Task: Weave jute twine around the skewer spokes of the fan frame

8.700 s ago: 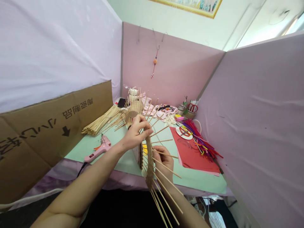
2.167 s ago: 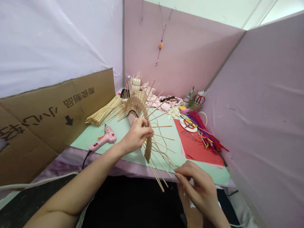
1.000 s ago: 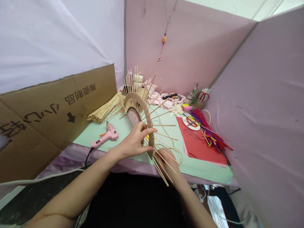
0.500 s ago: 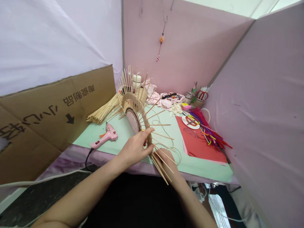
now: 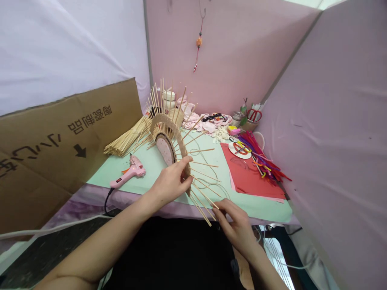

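Note:
A curved cardboard ring [image 5: 180, 143] with thin wooden sticks radiating outward stands tilted over the table. Inside its curve is a pink spotted piece [image 5: 165, 150] with a corrugated edge. My left hand [image 5: 175, 179] grips the lower part of the ring between thumb and fingers. Closed in a pinch, my right hand [image 5: 234, 221] is at the outer tip of one of the lower sticks [image 5: 208, 197]. A pile of loose sticks [image 5: 127, 139] lies left of the ring.
A pink glue gun [image 5: 131, 172] lies at the left front, its cord over the edge. Brown cardboard [image 5: 60, 161] stands at the left. Red paper [image 5: 250, 177], scissors [image 5: 241, 149] and colourful pipe cleaners [image 5: 266, 161] lie at the right. Loose string [image 5: 211, 177] curls mid-table. Cloth [image 5: 190, 119] lies behind.
My right hand has moved from beside the ring's lower rim outward to the right, to the stick tips. My left hand still holds the ring. The view has shifted slightly.

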Demonstrator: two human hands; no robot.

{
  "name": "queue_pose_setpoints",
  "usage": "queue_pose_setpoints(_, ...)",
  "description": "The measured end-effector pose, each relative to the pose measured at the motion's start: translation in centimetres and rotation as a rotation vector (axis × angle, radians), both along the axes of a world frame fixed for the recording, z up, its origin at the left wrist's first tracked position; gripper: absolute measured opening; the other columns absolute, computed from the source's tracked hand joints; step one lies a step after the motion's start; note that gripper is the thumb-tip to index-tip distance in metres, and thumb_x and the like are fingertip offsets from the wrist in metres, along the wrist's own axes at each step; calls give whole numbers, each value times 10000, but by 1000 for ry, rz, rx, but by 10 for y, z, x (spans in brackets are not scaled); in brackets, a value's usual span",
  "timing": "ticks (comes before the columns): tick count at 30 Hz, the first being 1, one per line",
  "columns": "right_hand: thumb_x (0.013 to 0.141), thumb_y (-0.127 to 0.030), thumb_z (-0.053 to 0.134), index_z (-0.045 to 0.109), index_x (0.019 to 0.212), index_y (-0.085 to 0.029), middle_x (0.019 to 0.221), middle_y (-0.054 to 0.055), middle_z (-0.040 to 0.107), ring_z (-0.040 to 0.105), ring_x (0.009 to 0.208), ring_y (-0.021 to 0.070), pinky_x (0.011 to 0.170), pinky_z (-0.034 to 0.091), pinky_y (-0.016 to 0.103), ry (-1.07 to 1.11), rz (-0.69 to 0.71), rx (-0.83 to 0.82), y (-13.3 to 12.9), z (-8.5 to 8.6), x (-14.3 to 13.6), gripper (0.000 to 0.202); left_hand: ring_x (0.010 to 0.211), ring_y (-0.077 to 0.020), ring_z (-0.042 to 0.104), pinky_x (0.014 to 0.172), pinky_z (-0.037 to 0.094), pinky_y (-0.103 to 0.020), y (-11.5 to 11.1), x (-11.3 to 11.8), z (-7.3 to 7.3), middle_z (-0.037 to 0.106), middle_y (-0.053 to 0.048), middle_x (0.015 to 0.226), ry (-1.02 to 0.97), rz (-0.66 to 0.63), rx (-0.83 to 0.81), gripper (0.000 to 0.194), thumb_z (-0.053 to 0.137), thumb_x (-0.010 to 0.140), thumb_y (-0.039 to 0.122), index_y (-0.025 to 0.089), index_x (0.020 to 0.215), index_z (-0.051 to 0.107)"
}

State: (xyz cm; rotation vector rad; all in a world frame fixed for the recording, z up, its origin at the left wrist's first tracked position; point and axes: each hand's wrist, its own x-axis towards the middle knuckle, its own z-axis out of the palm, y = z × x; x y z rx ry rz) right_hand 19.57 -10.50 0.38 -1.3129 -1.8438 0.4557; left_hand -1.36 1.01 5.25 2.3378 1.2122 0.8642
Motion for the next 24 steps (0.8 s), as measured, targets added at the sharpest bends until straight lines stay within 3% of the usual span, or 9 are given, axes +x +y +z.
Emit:
queue_pose_setpoints(4,902,-150,555,573,836,-205,699,6,572,540,633,131,585,426,258,-19,-1,81,-21,25,0,88,668,-160,609,631,456,-279,0,3,3,641,6,784,27,19,-24,496,553,819,245,194,1304,462)
queue_pose_setpoints(7,871,-109,586,580,920,-204,745,18,604,557,685,141,635,439,274,-135,78,145,-29,31,-5,107,675,-162,607,643,458,-282,0,4,4,643,5,788,32,17,-32,511,551,816,240,189,1316,457)
queue_pose_setpoints(12,875,-108,580,587,1005,-193,811,36,635,562,734,150,677,433,285,-302,186,165,-32,20,-4,156,678,-158,599,671,459,-280,0,2,5,638,5,791,28,3,-44,517,541,818,237,178,1324,455)
queue_pose_setpoints(15,918,-142,526,600,931,-191,770,28,602,552,718,141,668,416,265,-283,128,87,-29,12,5,90,676,-155,595,674,455,-277,0,1,6,634,7,790,25,-4,-56,517,534,820,240,181,1327,452)
queue_pose_setpoints(19,954,-201,480,571,790,-182,718,16,557,534,678,131,638,380,243,-315,-13,-63,-14,2,13,189,665,-155,584,658,441,-275,1,1,5,623,13,776,25,-20,-53,519,535,818,252,192,1325,446)
queue_pose_setpoints(24,930,-246,518,535,696,-180,683,16,544,489,629,143,605,307,263,-567,-81,-70,11,-17,-6,244,646,-147,566,616,414,-263,3,-1,4,597,28,752,20,-11,-56,514,565,811,300,220,1306,454)
